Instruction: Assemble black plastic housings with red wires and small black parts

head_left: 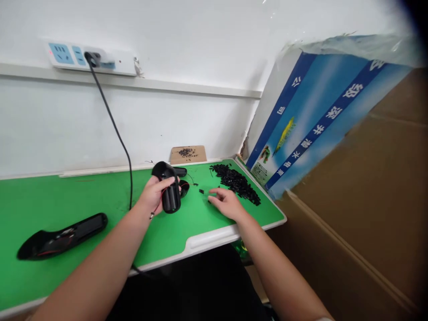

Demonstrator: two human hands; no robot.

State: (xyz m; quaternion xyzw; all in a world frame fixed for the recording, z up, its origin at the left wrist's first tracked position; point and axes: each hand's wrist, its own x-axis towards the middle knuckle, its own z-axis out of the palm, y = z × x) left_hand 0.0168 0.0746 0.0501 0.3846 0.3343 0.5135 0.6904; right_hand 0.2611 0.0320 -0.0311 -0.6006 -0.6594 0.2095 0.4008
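Note:
My left hand (154,195) is wrapped round a glossy black plastic housing (171,198), curved at its top, with a thin red wire and a small connector (151,216) hanging below. My right hand (226,203) hovers low over the green tabletop, thumb and forefinger apart. Close to its fingertips lies a small black piece (201,191); a dark speck by the thumb is too small to name. Beyond that hand spreads a heap of small black parts (236,180). Behind the held housing, another black housing (181,171) and a round black part (183,188) are partly hidden.
A long black housing (63,236) with wires inside lies at the left of the green table (117,232). A black cord (113,120) drops from the wall power strip (90,58) across the table. Tiny dark parts sit on a cardboard piece (199,154). Large boxes (361,178) stand right.

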